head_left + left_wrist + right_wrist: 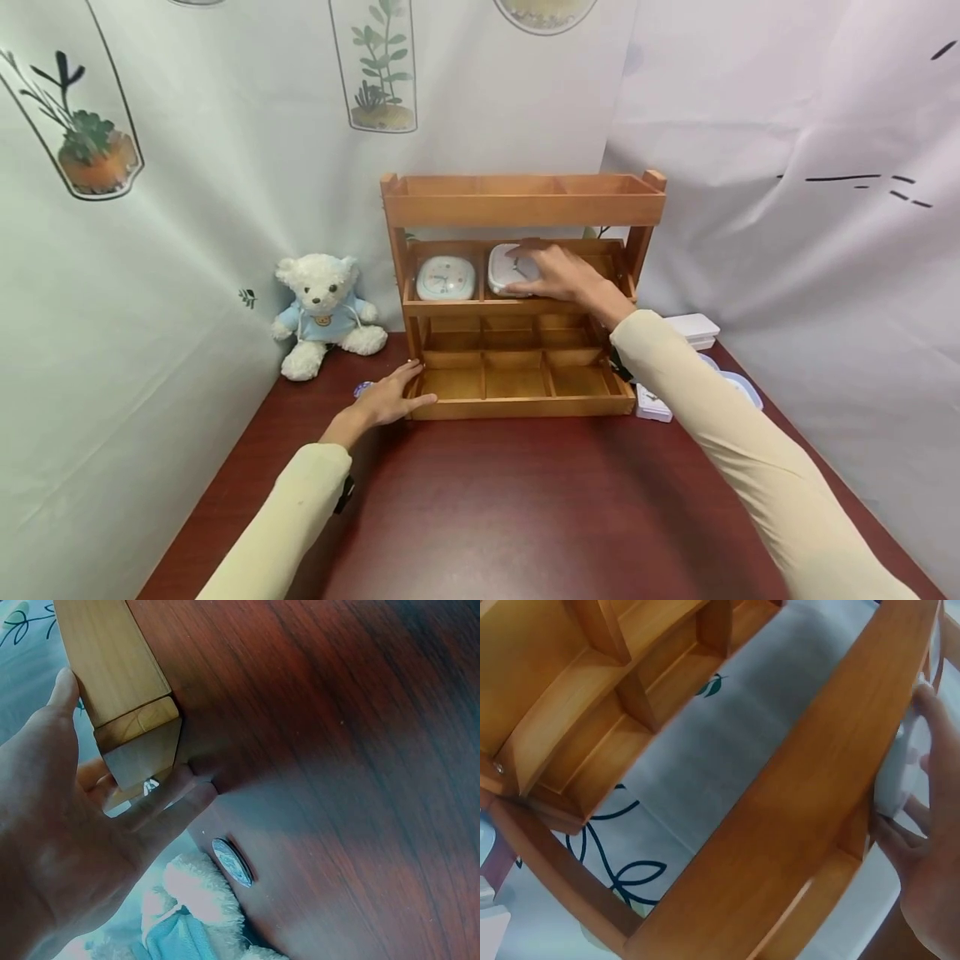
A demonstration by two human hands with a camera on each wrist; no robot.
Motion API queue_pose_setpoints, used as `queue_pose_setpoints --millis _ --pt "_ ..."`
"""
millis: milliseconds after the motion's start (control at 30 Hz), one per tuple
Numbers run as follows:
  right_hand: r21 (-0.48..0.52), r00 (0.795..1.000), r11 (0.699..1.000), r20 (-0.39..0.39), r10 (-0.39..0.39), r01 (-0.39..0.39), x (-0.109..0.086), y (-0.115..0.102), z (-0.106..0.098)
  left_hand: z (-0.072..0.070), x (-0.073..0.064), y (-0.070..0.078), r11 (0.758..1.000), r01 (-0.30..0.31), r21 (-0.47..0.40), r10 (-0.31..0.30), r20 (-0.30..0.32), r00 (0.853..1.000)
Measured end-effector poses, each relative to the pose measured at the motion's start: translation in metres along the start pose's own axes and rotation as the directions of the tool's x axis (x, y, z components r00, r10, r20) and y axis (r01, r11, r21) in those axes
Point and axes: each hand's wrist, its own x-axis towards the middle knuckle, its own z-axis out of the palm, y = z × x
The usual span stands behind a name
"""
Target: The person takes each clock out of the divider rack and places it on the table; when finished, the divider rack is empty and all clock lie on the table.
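Observation:
A brown wooden shelf (525, 407) with divided compartments in several tiers stands on the table. My right hand (558, 271) holds a white rounded-square alarm clock (501, 268) at the middle compartment of the tier below the top. The right wrist view shows fingers and thumb about the clock's (894, 776) edge; its face is hidden there. Left of it, a second white alarm clock (446, 278) stands in its own compartment. At the shelf's lower left corner rests my left hand (384, 400), thumb along the front, fairly straight fingers along the side.
A white teddy bear (322, 308) in a blue top sits left of the shelf. Near my left hand lies a small patterned oval thing (232, 862). White cases (693, 327), a pale blue tray-like thing (742, 390) and a small white box (652, 404) lie to the right.

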Motion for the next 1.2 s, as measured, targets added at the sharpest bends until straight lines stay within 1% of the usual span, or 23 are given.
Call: queue_pose_setpoints --millis 100,200,333,433,600,700,800,900,1200 --pt "-0.025 0.999 1.0 -0.052 0.002 -0.003 -0.005 0.0 -0.006 0.002 0.002 0.0 1.0 -0.003 0.0 0.003 -0.006 1.0" --pt "-0.041 0.997 0.999 -0.072 -0.012 0.009 -0.01 -0.002 -0.013 0.004 0.003 -0.002 1.0 0.002 -0.001 -0.002 -0.011 1.0" --pt "-0.063 0.995 0.997 -0.095 -0.041 0.036 -0.02 -0.006 -0.022 0.005 0.004 -0.003 1.0 -0.004 0.001 0.004 -0.003 1.0" --pt "-0.079 0.993 0.996 -0.107 -0.059 0.05 -0.031 -0.008 -0.026 0.006 0.002 -0.002 1.0 -0.009 -0.002 0.009 0.001 1.0" --pt "-0.094 0.993 0.994 -0.098 -0.065 0.056 -0.05 -0.01 -0.037 0.004 0.001 -0.001 1.0 -0.01 -0.008 0.01 0.009 1.0" --pt "-0.099 0.991 0.992 -0.103 -0.085 0.075 -0.064 -0.01 -0.046 0.002 0.001 0.0 1.0 -0.002 -0.012 0.002 0.016 1.0" --pt "-0.115 0.986 0.987 -0.111 -0.122 0.11 -0.078 -0.009 -0.051 0.001 0.001 -0.001 1.0 0.004 -0.007 -0.004 0.019 1.0" --pt "-0.135 0.984 0.983 -0.106 -0.141 0.126 -0.095 -0.005 -0.055 0.001 0.001 -0.002 1.0 0.0 -0.008 0.0 0.023 1.0" --pt "-0.171 0.981 0.976 -0.112 -0.156 0.136 -0.145 0.01 -0.067 0.0 0.003 -0.002 1.0 -0.01 -0.016 0.01 0.024 1.0"
